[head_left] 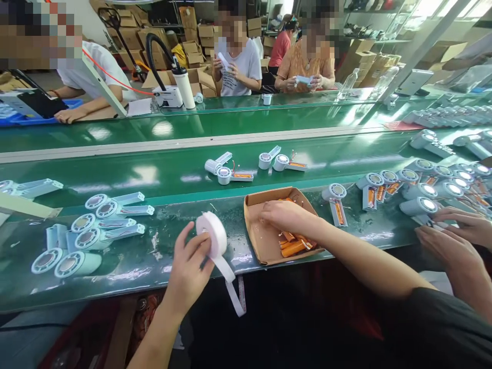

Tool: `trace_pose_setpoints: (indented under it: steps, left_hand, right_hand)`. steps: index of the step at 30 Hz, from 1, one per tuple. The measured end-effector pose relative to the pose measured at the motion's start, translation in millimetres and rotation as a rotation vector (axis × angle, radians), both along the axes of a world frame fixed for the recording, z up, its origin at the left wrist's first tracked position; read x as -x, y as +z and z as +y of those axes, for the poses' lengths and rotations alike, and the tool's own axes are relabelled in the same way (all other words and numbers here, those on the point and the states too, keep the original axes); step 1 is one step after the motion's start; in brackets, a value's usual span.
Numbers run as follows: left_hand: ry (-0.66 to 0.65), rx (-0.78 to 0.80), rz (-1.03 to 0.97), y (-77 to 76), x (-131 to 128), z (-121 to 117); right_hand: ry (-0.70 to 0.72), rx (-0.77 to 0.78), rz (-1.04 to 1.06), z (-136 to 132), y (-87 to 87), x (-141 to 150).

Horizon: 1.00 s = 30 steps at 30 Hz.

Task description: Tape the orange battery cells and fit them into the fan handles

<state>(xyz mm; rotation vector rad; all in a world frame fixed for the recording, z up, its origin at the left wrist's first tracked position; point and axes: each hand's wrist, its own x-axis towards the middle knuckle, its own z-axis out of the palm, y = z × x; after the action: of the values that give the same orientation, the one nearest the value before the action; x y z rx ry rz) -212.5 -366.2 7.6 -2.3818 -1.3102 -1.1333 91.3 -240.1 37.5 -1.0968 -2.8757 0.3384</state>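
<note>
Closest to the camera are the person's two arms, a dark sleeve [434, 323] at the right one's upper end. The left hand [192, 259] is bent round a roll of white tape [216, 236], fingers closed on it above the near edge of the green bench [126, 279]; the tape's loose end hangs in a loop below that edge. The right hand [282, 212] is down inside a cardboard box [251, 230], its fingers curled; their tips are hidden, so whether they grip anything cannot be told. Orange packs [294, 248] lie in the box near the right wrist, and the forearm covers part of them and of the box's right rim.

Just right of the box sits a single pale-blue housing [335, 192] with an orange strip in its handle. Beyond it stands a crowded cluster of similar housings [389, 178], where a co-worker's hands [453, 251] are busy. To the left, more housings [109, 208] lie in a loose group. Behind the box, a few rest on the green belt [184, 160]. On the far side, two people hold pale parts, and a slanting post [102, 84] partly blocks another person in white.
</note>
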Motion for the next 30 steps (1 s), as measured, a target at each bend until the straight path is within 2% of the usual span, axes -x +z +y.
trace_pose_setpoints:
  steps: [2, 7, 9, 11, 13, 14, 18, 20, 23, 25, 27, 30]
  left_hand:
    - [-0.042, 0.014, 0.038, 0.8, -7, 2]
    - [-0.093, 0.042, 0.139, 8.6, -18, 0]
    - [-0.094, 0.047, 0.176, 11.0, -22, -1]
    - [-0.106, 0.053, 0.217, 12.2, -24, -2]
    - [-0.128, 0.061, 0.258, 12.7, -25, -2]
    - [-0.136, 0.066, 0.278, 12.9, -25, -2]
    - [-0.135, 0.1, 0.349, 16.1, -19, -3]
    - [-0.144, 0.088, 0.391, 20.7, -14, -1]
    - [-0.153, -0.009, 0.448, 32.7, -9, 7]
    - [-0.152, -0.043, 0.478, 42.8, -11, 12]
    - [-0.118, -0.028, 0.477, 51.9, -19, 11]
    - [-0.021, -0.003, 0.412, 54.1, -45, 0]
  right_hand:
    - [-0.129, -0.005, 0.251, -7, 1.3, -4]
    - [-0.497, 0.127, 1.12, -42, 11.2, 1]
    - [-0.617, 0.155, 1.368, -54, 11.6, 11]
    - [-0.68, 0.17, 1.552, -64, 7.8, 23]
    - [-0.678, 0.203, 1.598, -76, 0.2, 34]
    - [-0.664, 0.227, 1.553, -83, -4.4, 38]
    - [-0.613, 0.357, 1.138, -107, -18.6, 38]
    - [-0.567, 0.524, 1.038, -107, -17.8, 30]
    - [-0.454, 0.854, 1.07, -90, -8.2, 19]
    - [-0.429, 0.966, 1.109, -78, -3.1, 19]
    - [-0.464, 0.941, 1.174, -74, -3.6, 26]
    - [-0.625, 0.744, 1.422, -82, -13.9, 38]
